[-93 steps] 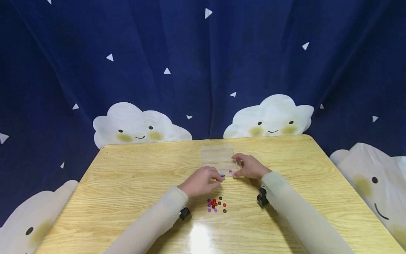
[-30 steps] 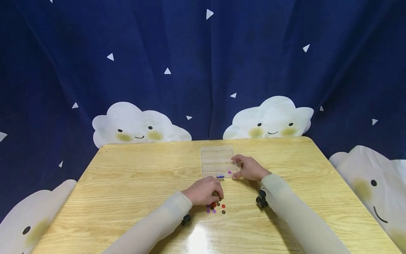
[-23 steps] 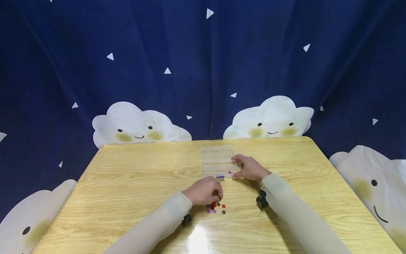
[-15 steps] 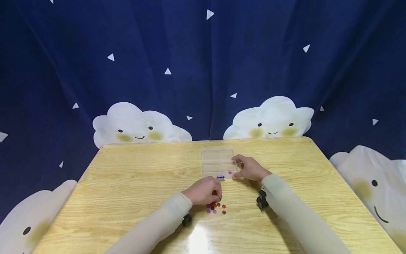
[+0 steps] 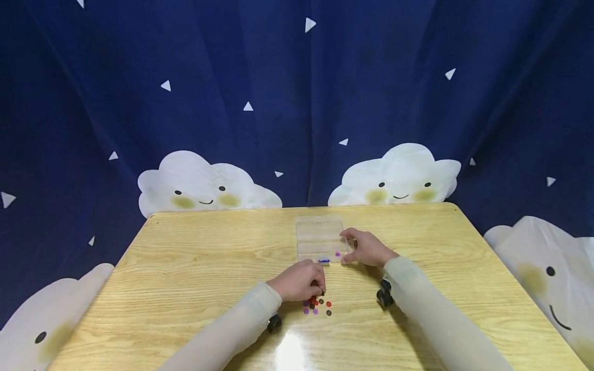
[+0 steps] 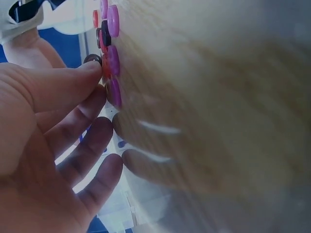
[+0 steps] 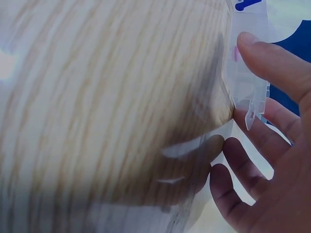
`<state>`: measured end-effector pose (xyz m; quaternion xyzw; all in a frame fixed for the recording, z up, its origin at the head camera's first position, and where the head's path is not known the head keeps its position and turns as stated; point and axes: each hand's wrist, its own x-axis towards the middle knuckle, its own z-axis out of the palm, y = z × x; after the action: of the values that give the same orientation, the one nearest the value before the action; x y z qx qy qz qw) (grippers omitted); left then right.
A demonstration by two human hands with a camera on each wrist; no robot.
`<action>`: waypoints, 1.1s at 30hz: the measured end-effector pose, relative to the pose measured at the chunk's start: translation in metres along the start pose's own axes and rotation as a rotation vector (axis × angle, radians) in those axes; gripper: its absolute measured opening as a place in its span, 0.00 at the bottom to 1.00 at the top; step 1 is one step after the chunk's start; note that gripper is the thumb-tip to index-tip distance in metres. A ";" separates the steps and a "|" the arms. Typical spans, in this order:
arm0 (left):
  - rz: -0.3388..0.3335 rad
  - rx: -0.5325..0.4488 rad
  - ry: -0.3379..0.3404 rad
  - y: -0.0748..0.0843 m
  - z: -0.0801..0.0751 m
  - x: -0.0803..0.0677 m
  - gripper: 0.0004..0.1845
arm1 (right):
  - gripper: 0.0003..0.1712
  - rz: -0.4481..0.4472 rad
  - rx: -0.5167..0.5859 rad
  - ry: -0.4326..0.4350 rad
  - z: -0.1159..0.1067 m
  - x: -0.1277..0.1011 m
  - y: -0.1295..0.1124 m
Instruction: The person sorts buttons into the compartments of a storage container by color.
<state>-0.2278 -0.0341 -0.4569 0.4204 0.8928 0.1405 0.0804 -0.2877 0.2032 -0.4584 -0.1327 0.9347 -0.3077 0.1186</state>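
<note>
My left hand (image 5: 299, 281) reaches over a small group of buttons on the table. Its thumb and index finger pinch a dark button (image 6: 93, 58), held just off the tabletop in the left wrist view. Close by lie purple buttons (image 6: 113, 21), red buttons (image 5: 328, 304) and other dark buttons (image 5: 329, 313); the hand hides part of the group. My right hand (image 5: 368, 248) grips the right end of a clear plastic box (image 5: 320, 247), thumb at the front and fingers behind. The box's lid is raised, and a purple button (image 5: 337, 254) sits inside.
A blue piece (image 5: 323, 260) shows at the box's front edge. The wooden table (image 5: 209, 257) ends at a dark blue curtain (image 5: 232, 67) with cloud prints. Black wrist cameras (image 5: 385, 293) are strapped under both forearms.
From the box's front edge, my left hand has moved back toward me to the button group and pinched a dark button. My right hand has stayed on the box.
</note>
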 end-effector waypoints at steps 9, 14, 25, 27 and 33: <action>-0.030 -0.006 -0.006 0.002 0.003 0.000 0.05 | 0.42 0.002 0.019 -0.017 0.001 -0.005 0.001; -0.007 -0.004 0.000 0.003 0.003 0.002 0.05 | 0.42 0.004 0.001 -0.002 0.000 -0.006 0.001; -0.013 -0.081 0.000 0.001 -0.002 0.001 0.05 | 0.42 0.001 -0.002 -0.005 0.000 -0.005 -0.004; -0.020 -0.093 0.005 0.000 -0.004 0.001 0.06 | 0.42 0.001 -0.005 -0.002 -0.001 -0.004 -0.004; -0.024 -0.104 0.009 0.000 -0.005 -0.001 0.05 | 0.42 0.006 0.003 -0.001 0.000 -0.003 0.000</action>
<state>-0.2289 -0.0356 -0.4518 0.4041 0.8897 0.1875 0.0995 -0.2854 0.2043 -0.4583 -0.1297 0.9346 -0.3086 0.1202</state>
